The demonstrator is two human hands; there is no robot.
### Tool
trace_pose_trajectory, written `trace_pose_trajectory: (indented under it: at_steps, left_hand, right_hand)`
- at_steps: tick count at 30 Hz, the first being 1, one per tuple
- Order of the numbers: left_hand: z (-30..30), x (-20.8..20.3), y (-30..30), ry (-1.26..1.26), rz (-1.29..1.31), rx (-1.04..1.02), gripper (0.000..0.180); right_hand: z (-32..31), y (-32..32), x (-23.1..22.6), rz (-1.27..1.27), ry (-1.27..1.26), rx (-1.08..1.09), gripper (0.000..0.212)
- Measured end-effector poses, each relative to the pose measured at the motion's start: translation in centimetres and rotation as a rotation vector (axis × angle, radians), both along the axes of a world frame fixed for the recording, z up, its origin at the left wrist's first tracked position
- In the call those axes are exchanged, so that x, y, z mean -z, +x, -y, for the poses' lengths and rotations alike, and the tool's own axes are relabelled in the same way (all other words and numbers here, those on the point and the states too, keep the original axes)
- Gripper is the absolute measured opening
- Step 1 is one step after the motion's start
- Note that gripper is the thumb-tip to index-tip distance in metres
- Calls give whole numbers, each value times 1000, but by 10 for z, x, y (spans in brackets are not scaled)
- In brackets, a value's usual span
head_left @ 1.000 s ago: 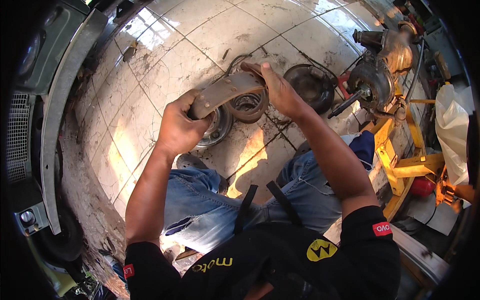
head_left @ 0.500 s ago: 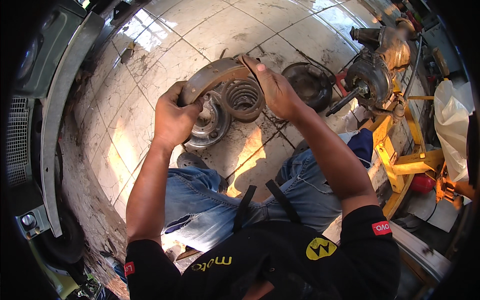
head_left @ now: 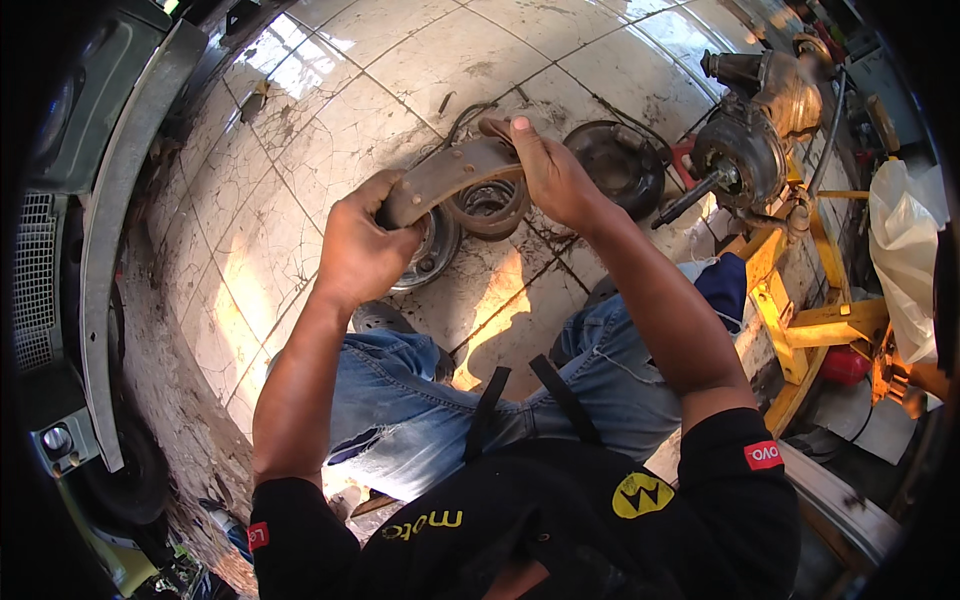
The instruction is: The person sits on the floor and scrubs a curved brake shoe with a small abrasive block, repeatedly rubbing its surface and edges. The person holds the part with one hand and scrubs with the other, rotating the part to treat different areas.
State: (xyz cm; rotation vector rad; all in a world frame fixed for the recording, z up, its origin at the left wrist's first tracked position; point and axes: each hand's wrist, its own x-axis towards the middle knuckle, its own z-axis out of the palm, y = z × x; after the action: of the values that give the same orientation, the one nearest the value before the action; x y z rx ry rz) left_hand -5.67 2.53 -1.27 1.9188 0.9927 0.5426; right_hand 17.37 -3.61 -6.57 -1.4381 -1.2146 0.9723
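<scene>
A curved brown brake shoe (head_left: 450,178) with rivet holes along its lining is held up in front of me. My left hand (head_left: 365,245) is closed round its left end, thumb below. My right hand (head_left: 555,175) grips the right end, with its thumb pointing up past the edge; most of its fingers are hidden behind the shoe. Below the shoe, a rusty coil spring (head_left: 490,222) stands on the floor, partly covered by it. Beside the spring lies a round metal drum-like part (head_left: 432,262), largely behind my left hand.
A dark round backing plate (head_left: 618,172) lies right of my right hand. An axle assembly (head_left: 765,130) rests on a yellow stand (head_left: 825,325) at the right. Along the left is a vehicle's metal bumper (head_left: 125,220). White cracked tiles (head_left: 330,140) cover the floor.
Both hands have shifted slightly to the right with the brake shoe. It is now tilted differently and covers more of the coil spring.
</scene>
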Motion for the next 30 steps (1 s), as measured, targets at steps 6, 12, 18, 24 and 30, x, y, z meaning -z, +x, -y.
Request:
trace_pose_trajectory:
  at_steps: [6, 12, 18, 24, 30]
  left_hand:
    - [3, -12, 0, -139, 26, -74, 32]
    - [-1, -5, 0, -40, -42, -61, 35]
    - [1, 4, -6, 100, -107, 51, 39]
    - [-3, -3, 3, -20, -65, -148, 35]
    - [-3, -8, 6, -107, -31, -153, 34]
  right_hand:
    - [4, -5, 5, -52, 55, 22, 70]
    - [2, -5, 1, -8, -38, 40, 75]
    - [-2, 6, -2, -83, -151, -90, 73]
    - [5, -6, -2, 36, 69, -14, 69]
    - [1, -6, -7, 60, 63, -39, 68]
